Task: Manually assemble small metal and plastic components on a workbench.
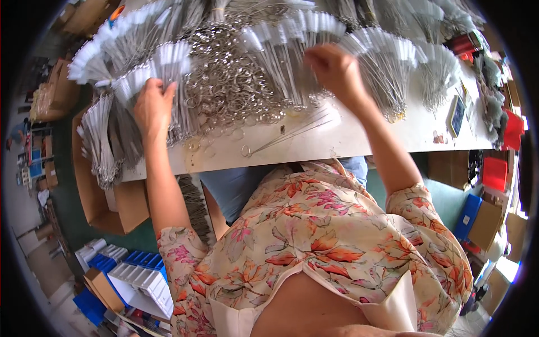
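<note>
Bundles of thin wire-stemmed brushes with white bristle heads cover the table. My left hand [152,106] is over the bristle heads of the left-hand brushes [182,59], its thumb and forefinger apart; the other fingers are partly hidden. My right hand [339,73], bent at the fingers and smeared by motion, is raised beside the middle brushes [275,50]. What its fingertips hold, if anything, cannot be made out. Between the hands spreads a heap of shiny metal rings [224,78]. Closer to me, a few loose brushes [295,135] lie on the table, with a single ring [245,150] at their stem ends.
The white table [348,137] ends just in front of my body. A phone-like device [457,115] lies at its right. Below the left end stands an open cardboard box [106,208]. White and blue bins [143,281] are on the lower left; red bins [494,171] are at the right.
</note>
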`<state>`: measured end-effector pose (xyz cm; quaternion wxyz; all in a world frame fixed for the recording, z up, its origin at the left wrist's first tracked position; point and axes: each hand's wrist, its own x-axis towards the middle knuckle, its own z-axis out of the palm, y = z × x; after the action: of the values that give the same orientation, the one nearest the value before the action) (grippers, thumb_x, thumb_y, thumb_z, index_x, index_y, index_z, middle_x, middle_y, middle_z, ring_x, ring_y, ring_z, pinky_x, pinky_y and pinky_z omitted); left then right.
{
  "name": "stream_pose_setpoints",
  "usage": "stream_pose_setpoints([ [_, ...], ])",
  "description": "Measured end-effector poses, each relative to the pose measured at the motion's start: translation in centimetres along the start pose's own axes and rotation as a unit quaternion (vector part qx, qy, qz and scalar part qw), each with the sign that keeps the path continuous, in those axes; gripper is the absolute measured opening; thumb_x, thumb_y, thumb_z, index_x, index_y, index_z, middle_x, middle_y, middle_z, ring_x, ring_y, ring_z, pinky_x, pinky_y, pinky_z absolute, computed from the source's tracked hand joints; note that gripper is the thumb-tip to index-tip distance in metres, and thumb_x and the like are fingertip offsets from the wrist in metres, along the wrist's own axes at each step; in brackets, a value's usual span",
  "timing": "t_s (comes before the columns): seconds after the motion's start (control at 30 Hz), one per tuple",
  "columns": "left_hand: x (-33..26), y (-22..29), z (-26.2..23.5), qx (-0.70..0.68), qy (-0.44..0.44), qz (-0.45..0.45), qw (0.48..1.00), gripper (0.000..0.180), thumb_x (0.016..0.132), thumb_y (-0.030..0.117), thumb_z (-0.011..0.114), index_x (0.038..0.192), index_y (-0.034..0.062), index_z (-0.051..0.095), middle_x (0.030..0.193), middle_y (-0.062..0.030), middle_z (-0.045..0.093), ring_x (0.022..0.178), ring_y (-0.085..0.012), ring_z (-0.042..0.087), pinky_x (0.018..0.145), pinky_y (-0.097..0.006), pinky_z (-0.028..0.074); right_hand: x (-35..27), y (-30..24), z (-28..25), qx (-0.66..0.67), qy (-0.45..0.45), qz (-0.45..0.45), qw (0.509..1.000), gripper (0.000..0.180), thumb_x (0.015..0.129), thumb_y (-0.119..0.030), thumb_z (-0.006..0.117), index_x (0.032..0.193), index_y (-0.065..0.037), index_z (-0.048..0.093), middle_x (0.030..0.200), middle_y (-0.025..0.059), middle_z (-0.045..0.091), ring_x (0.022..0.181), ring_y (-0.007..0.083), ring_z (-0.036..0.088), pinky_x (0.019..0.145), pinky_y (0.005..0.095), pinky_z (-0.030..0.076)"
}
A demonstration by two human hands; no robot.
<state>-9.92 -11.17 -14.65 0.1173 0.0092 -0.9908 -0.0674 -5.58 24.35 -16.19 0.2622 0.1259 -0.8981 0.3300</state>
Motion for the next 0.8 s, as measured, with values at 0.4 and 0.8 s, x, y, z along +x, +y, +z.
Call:
stream_pose_setpoints([
  [0.4, -0.2, -0.6, -0.7, -0.136, 0.049, -0.048, 0.988, 0.019, 0.083, 0.023, 0.059, 0.081, 0.0043, 0.057, 0.074, -0.0103, 0.064, 0.067, -0.0238, 0.062, 0.06, -0.034, 0.048, 4.1, 5.3, 0.0, 0.135, -0.097, 0.307, 0.937, 0.024, 0.075, -0.023, 0.065, 0.091, -0.005, 0.068, 0.078, 0.0036, 0.065, 0.068, 0.0105, 0.058, 0.065, 0.0246, 0.046],
  [0.8, -1.8, -19.5, -1.6, 0.07, -0.058, -0.026, 0.996, 0.033, 0.082, 0.031, 0.056, 0.087, -0.0012, 0.061, 0.084, -0.0228, 0.06, 0.08, -0.0382, 0.058, 0.071, -0.042, 0.044, 3.9, 7.8, -14.7, 0.245, 0.134, 0.245, 0.928, 0.023, 0.085, -0.02, 0.05, 0.095, -0.004, 0.062, 0.068, -0.0003, 0.051, 0.057, 0.0076, 0.046, 0.05, 0.0209, 0.039],
])
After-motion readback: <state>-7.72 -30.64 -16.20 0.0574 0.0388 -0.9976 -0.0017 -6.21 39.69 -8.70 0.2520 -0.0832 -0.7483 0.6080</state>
